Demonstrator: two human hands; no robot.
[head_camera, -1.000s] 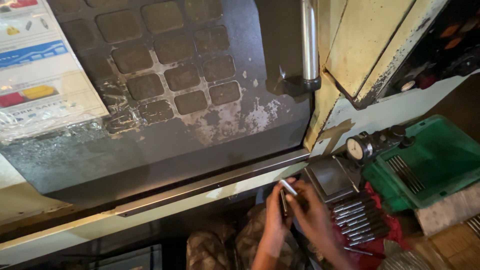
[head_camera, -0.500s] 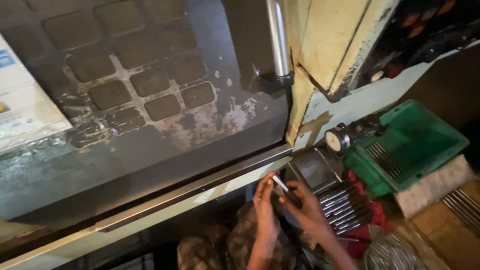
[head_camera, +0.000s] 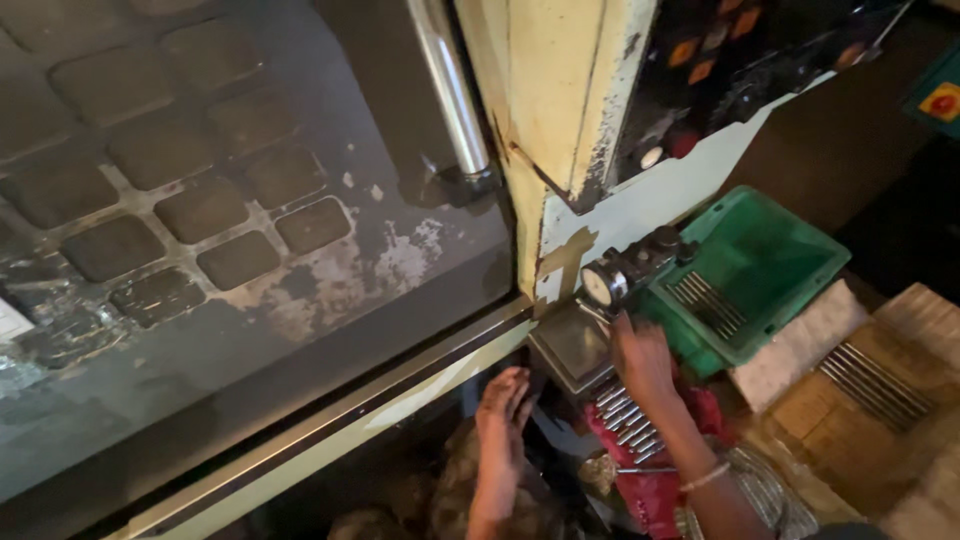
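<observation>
Silvery metal pins (head_camera: 625, 425) lie in a row on red cloth (head_camera: 650, 480), covered at twelve o'clock by the right hand (head_camera: 640, 358), grip not discernible; the left hand (head_camera: 503, 415) is released.

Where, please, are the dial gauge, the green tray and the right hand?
dial gauge (head_camera: 603, 286), head view, on its round white face.
green tray (head_camera: 800, 262), head view, on its bare floor.
right hand (head_camera: 640, 357), head view, on the back of the hand.
</observation>
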